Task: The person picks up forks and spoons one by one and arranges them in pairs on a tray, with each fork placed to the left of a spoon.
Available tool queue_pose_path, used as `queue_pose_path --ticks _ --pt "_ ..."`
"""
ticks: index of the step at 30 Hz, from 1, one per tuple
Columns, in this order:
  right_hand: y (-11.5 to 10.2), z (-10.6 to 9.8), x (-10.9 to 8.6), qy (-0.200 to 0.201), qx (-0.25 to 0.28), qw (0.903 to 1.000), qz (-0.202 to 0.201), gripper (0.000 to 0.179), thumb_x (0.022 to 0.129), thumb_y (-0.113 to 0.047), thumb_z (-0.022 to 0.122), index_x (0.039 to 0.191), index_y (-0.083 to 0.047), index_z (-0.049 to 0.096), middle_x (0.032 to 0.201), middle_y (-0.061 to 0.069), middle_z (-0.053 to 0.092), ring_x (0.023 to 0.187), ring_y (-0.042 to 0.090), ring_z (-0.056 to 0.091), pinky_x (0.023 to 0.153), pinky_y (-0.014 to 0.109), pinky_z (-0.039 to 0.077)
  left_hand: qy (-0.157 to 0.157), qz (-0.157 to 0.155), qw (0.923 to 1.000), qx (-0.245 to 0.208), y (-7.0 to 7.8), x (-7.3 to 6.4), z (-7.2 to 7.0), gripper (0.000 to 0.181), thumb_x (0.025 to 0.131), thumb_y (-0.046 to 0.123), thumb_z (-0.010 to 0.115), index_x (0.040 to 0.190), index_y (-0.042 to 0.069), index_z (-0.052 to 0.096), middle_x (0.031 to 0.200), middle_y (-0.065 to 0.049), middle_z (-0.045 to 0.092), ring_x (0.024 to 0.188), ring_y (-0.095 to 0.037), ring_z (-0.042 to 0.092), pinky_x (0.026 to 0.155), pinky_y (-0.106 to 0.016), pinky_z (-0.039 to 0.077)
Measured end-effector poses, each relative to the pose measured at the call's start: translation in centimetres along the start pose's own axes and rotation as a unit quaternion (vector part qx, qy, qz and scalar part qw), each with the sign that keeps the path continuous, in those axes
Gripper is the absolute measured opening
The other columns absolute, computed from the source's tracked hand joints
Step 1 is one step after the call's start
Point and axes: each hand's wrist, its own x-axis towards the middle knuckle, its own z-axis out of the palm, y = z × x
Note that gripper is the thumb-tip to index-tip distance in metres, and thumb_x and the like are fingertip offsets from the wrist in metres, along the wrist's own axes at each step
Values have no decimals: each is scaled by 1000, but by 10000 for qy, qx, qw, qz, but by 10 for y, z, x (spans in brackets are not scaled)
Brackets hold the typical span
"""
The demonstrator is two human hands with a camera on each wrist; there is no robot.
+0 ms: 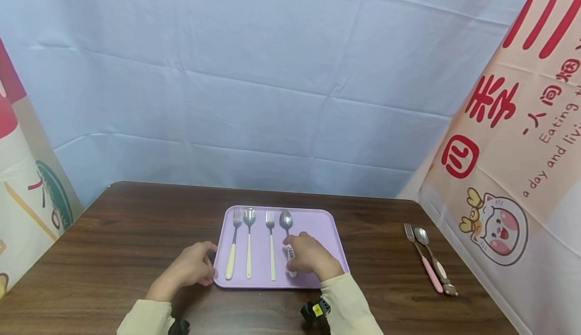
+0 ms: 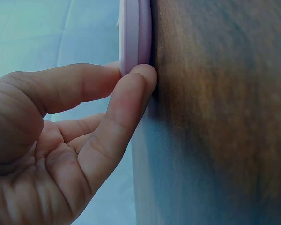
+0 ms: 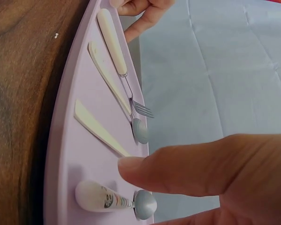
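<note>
Print-handled spoon [image 3: 116, 200] points bowl away from the person, long axis front-to-back, beneath the spread right hand [image 1: 313, 257].

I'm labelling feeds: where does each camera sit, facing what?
Head: worn there, facing forward and down at the purple tray; left hand, right hand show.
Left wrist: worn there, facing the tray's edge; left hand shows.
Right wrist: worn there, facing across the tray; both hands show.
Head and right wrist share the spoon with printed handle.
</note>
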Motion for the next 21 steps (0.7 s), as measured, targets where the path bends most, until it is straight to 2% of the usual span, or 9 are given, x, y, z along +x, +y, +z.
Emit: queue_pose_path --ticks 13,21 --pt "2 -2 1 67 -96 9998 -187 45 65 -7 74 109 -3 65 89 7 59 80 19 50 75 35 48 73 -98 9999 -4 0 0 0 50 65 -17 62 113 -13 51 64 -12 52 51 -20 57 46 -30 55" --pt "10 -3 -3 130 -124 9998 -99 46 64 -8 73 109 -1 64 97 11 62 90 24 54 82 40 48 63 -84 9999 -19 0 0 0 50 65 -17 63 113 -13 51 64 -12 52 50 -19 57 46 -30 55"
